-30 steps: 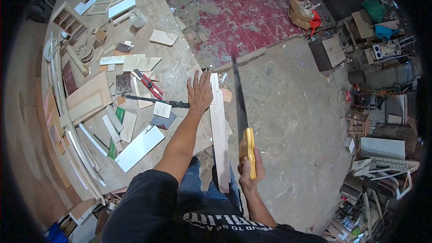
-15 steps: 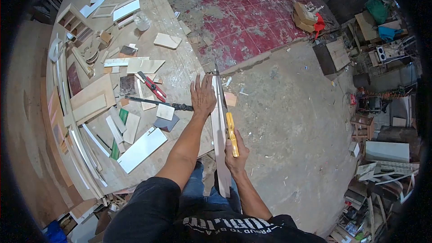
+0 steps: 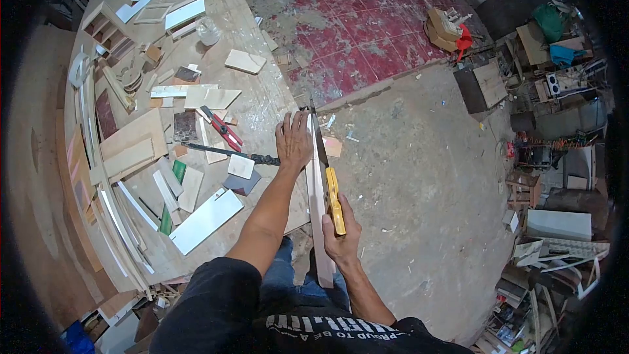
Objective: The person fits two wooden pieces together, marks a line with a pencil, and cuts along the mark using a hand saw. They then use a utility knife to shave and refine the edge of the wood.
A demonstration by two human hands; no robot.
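My right hand (image 3: pixel 343 235) grips the yellow handle (image 3: pixel 335 203) of a handsaw. The saw's narrow blade (image 3: pixel 320 147) points away from me, along the right side of a long pale wooden strip (image 3: pixel 316 206). This strip lies at the table's right edge and reaches back toward my legs. My left hand (image 3: pixel 295 143) rests flat at the strip's far part, fingers stretched forward and pressing down. By its wrist lies a dark rod with a black wrapped end (image 3: pixel 262 158). Red-handled pliers (image 3: pixel 224 132) lie further left.
Wood offcuts, a white board (image 3: pixel 206 221) and a small wooden frame box (image 3: pixel 105 26) cover the worktable (image 3: pixel 262 101). Scraps dot the concrete floor (image 3: pixel 406 190) on the right. Wood, boxes and tools pile along the far right wall, near a white panel (image 3: pixel 559 225).
The saw and my right hand have drawn slightly back toward me. My left hand stays on the strip, nearly unmoved.
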